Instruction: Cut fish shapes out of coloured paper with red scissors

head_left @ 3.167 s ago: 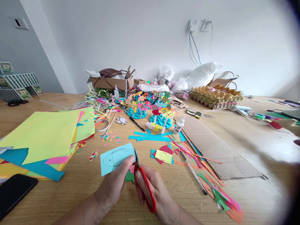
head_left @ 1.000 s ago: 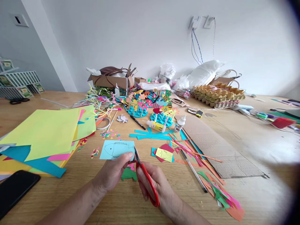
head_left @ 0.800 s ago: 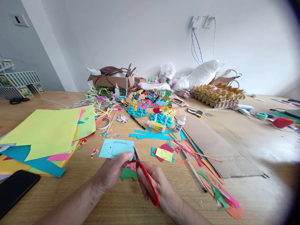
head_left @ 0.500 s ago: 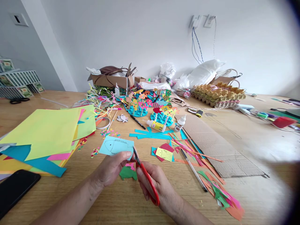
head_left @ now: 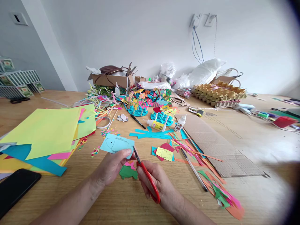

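Between thumb and fingers, my left hand (head_left: 114, 167) pinches a light blue paper (head_left: 120, 144) with a fish drawn on it in black. My right hand (head_left: 153, 179) is wrapped round the red handles of a pair of scissors (head_left: 150, 179). The blades meet the right edge of the blue paper; whether they have cut into it I cannot tell. Below the hands lie a green paper fish (head_left: 127, 172) and a pink piece partly hidden behind my left hand. A small yellow paper with a fish drawing (head_left: 164, 154) rests on red and blue pieces to the right.
Coloured paper sheets (head_left: 44, 131) and a black phone (head_left: 17, 190) lie at left. Glue bottles (head_left: 180, 123) stand and lie near paper fish on blue bases (head_left: 161, 118). At right are a cardboard sheet (head_left: 215, 147), paper scraps (head_left: 220, 190), a pen (head_left: 194, 170) and egg trays (head_left: 217, 93).
The blue paper has shifted very slightly right and tilted a little. Both hands keep nearly the same place and the same hold.
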`<state>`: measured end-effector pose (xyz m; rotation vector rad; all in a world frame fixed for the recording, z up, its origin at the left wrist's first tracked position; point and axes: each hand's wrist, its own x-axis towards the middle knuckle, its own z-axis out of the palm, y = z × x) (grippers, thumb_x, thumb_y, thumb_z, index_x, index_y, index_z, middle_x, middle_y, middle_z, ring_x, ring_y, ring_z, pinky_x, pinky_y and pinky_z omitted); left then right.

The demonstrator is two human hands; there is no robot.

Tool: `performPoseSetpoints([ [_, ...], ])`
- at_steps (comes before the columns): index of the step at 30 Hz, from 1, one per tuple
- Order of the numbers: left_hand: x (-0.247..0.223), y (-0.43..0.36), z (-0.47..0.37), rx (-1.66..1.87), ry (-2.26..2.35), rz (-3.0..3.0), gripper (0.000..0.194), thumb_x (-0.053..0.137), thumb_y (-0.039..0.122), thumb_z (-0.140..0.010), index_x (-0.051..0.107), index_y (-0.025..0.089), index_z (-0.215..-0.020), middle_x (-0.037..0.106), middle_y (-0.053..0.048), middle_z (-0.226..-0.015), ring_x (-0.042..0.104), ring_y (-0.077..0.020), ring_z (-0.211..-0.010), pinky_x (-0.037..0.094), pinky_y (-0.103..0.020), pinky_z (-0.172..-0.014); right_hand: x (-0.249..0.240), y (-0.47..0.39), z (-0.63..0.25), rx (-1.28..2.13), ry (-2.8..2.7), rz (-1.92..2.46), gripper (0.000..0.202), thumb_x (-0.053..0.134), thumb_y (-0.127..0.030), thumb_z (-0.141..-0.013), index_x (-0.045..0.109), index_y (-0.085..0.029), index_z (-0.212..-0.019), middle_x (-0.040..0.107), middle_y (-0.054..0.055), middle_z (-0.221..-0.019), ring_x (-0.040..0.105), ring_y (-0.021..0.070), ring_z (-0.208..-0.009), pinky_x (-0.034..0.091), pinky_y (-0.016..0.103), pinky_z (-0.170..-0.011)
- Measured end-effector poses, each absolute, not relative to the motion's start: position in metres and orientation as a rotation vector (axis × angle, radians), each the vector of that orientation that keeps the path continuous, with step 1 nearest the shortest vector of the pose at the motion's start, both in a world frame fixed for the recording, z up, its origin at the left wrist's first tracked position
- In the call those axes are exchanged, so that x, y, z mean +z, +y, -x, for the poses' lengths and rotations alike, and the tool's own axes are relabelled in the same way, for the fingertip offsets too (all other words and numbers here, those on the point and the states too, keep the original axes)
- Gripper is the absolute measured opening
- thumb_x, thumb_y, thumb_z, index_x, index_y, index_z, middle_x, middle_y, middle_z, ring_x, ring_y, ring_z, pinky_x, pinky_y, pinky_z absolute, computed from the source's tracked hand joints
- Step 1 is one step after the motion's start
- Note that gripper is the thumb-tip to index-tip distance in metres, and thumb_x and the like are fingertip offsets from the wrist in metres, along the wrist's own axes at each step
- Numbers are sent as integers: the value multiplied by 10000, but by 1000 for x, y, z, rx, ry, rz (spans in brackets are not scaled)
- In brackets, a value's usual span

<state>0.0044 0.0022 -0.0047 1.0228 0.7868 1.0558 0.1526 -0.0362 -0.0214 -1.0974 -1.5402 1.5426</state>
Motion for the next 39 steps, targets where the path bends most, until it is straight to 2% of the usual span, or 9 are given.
performPoseSetpoints([
  [7,-3,2,-7,1061,791,-1047,173,588,310,-688,612,139,-670,577,-18,-650,523,-175,-673,424,-310,-678,-20,-37,-155,1570,-1573,1093,452,386,-564,-865,395,-180,-627,407,-65,-448,356,52,-374,284,155,-378],
  [12,-1,2,-6,1016,768,-1071,186,589,318,-680,614,136,-657,574,-21,-644,503,-162,-640,410,-286,-626,-12,-37,-155,1572,-1576,1075,469,402,-597,-832,400,-178,-620,408,-58,-458,357,64,-406,292,172,-411],
  [18,0,1,-6,1017,770,-1072,183,598,315,-675,616,134,-654,576,-22,-640,492,-150,-615,402,-266,-584,-8,-37,-155,1592,-1564,1058,486,409,-627,-810,406,-179,-621,404,-55,-458,356,70,-405,293,179,-407],
  [33,1,0,-6,1012,786,-1125,201,565,328,-691,614,137,-652,563,-18,-633,481,-150,-622,401,-268,-594,-14,-37,-156,1569,-1588,1065,486,381,-621,-834,393,-183,-622,389,-64,-449,334,62,-380,270,174,-380],
  [39,0,2,-1,965,799,-1122,183,576,318,-669,613,139,-661,577,-25,-660,511,-169,-649,412,-279,-604,-15,-37,-155,1554,-1601,1094,452,379,-574,-855,391,-189,-620,370,-68,-445,322,58,-363,264,163,-354],
])
